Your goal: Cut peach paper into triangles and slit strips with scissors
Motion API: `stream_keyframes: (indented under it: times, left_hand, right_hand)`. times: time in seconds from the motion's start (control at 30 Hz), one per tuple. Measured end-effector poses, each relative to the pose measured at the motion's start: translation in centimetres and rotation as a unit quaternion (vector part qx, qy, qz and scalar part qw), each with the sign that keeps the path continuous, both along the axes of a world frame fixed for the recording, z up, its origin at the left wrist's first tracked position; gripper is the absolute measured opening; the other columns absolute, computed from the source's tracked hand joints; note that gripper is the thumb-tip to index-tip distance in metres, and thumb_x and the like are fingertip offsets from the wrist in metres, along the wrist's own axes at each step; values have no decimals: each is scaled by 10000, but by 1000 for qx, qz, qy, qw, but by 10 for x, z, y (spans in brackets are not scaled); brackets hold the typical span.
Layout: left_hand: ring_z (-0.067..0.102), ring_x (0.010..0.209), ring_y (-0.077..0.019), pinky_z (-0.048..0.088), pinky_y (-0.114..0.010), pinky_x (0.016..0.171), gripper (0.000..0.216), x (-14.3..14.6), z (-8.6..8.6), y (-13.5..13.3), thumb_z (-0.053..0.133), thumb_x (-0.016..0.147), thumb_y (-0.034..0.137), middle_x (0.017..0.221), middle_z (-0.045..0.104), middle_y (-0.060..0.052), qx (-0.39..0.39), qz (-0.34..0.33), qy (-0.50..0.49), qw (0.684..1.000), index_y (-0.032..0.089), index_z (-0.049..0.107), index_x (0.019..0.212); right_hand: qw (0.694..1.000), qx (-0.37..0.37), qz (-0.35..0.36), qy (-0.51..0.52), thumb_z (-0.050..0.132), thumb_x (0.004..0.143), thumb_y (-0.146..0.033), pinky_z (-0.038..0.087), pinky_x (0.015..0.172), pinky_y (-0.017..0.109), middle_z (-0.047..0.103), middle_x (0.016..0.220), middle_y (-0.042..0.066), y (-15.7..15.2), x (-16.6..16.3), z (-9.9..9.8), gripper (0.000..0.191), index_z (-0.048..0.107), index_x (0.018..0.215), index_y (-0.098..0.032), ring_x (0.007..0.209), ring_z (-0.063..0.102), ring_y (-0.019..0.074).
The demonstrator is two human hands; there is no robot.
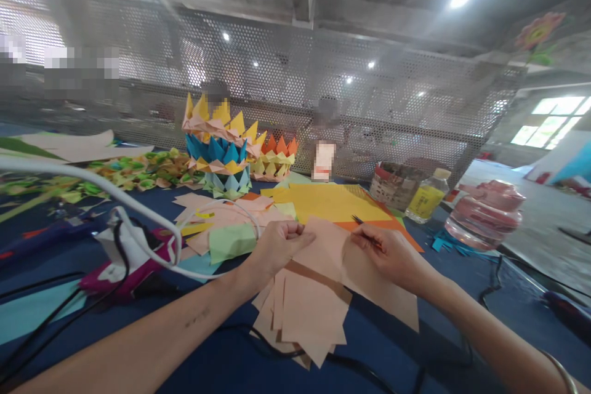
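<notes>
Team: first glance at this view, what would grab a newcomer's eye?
Probably the bright stack of paper crowns, standing at the back of the table, left of centre. Next, the two hands in the middle: the left hand pinches a pink sheet, while the right hand holds a thin dark tool at its other side. The clear pinkish jug stands out at the right edge of the table.

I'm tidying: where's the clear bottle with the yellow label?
In the head view, the bottle stands right of centre, between a round brownish container and a translucent pink jug.
</notes>
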State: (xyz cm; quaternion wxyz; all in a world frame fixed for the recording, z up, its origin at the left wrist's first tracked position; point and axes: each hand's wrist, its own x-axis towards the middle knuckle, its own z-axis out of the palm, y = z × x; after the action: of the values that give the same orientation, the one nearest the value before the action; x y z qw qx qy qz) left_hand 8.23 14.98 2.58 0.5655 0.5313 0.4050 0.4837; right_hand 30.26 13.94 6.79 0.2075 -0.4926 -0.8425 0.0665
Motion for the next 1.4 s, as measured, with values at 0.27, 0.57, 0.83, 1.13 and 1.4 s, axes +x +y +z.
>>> stream_keyframes:
  times: [0.27,0.57,0.83,1.13,1.4]
  left_hand:
    - [564,584,-136,383,-221,524,339,-1,0,-2,722,615,455,638,653,-31,-1,2,14,1000,129,637,654]
    - [533,569,-111,358,-217,536,311,-1,-1,0,716,638,431,597,620,0,25,4,18,1000,136,618,637]
    - [574,592,-131,406,-224,565,301,1,-2,-1,725,636,423,597,639,-5,22,-7,-4,1000,146,609,624]
    - [581,594,-127,431,-224,578,237,3,4,-6,748,619,349,625,658,-13,2,-22,-21,1000,138,643,648]
    - [646,816,-208,488,-282,717,332,-4,11,-18,706,696,360,869,700,-89,-24,-222,-2,975,125,681,928]
  right_hand:
    - [1000,0,3,5,404,901,-269,431,600,261,686,800,40,0,1,-1,225,594,792,-214,752,635,196]
    - [1000,-3,7,13,414,890,-273,427,607,249,678,795,34,0,1,-1,218,610,818,-211,733,621,182]
    - [1000,-2,7,25,378,923,-381,324,483,227,534,606,-12,-4,-4,1,325,532,706,-196,542,459,115]
    - [999,-13,1,47,421,906,-386,406,539,238,610,674,6,-5,-5,-3,272,571,771,-203,621,558,145]
    - [997,-48,42,47,444,905,-366,434,595,238,660,740,10,-9,-4,2,254,621,814,-209,683,589,150]
